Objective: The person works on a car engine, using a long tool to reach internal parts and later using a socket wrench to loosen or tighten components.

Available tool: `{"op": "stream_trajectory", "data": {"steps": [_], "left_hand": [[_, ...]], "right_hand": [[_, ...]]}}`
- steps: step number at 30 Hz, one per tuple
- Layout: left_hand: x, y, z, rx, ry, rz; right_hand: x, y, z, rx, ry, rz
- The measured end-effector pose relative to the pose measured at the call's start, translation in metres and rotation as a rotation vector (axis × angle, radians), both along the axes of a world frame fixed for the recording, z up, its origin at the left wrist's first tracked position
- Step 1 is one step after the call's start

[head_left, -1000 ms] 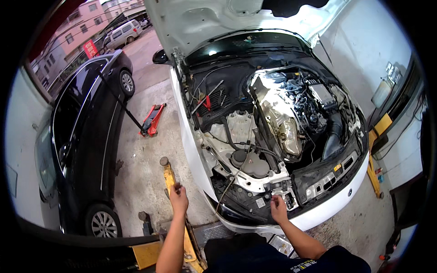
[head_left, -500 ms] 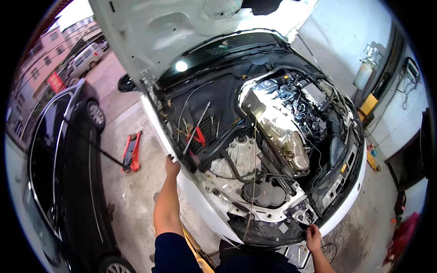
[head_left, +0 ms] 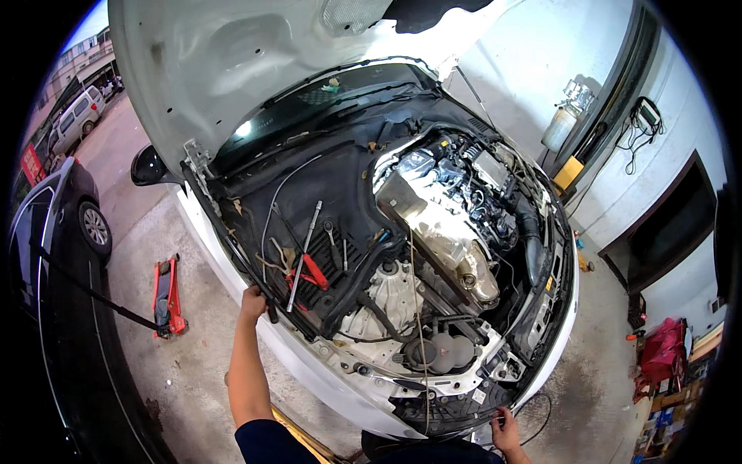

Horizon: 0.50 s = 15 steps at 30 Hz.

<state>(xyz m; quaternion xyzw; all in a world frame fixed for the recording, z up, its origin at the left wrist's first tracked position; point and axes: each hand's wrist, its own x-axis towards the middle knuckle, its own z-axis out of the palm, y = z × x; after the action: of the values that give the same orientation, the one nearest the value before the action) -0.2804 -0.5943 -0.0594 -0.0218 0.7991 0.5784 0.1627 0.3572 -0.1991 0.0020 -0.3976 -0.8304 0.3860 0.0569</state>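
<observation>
My left hand (head_left: 253,303) is at the near-left fender of a white car, its fingers curled round a black bar-like piece (head_left: 271,312) along the fender's inner edge. My right hand (head_left: 505,433) rests at the car's front edge, fingers closed together; what they hold, if anything, is too small to tell. Beyond my left hand, on the black cowl, lie red-handled pliers (head_left: 314,272), a long metal bar (head_left: 304,259) and a ratchet (head_left: 332,243). The exposed engine (head_left: 464,201) is brightly lit, and a thin cord (head_left: 420,332) runs down over the front.
The raised hood (head_left: 224,69) stands over the windshield. A red floor jack (head_left: 167,298) sits on the concrete to the left, beside a black car (head_left: 69,340). At the right are a wall with a cable-hung device (head_left: 648,116), a dark doorway (head_left: 665,224) and a red bag (head_left: 663,352).
My view has shifted rightward, so the car sits further left in it. My left hand has moved inward along the fender onto the black piece. My right hand stays at the front edge.
</observation>
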Motion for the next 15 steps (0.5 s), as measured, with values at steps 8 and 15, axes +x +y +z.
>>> {"op": "stream_trajectory", "data": {"steps": [8,15], "left_hand": [[0.080,-0.016,0.002,-0.017,0.138,0.209],[0.151,-0.040,-0.005,0.012,0.062,0.485]], "right_hand": [[0.037,0.029,-0.003,-0.048,0.059,-0.125],[0.060,0.052,-0.018,-0.090,-0.031,-0.006]]}}
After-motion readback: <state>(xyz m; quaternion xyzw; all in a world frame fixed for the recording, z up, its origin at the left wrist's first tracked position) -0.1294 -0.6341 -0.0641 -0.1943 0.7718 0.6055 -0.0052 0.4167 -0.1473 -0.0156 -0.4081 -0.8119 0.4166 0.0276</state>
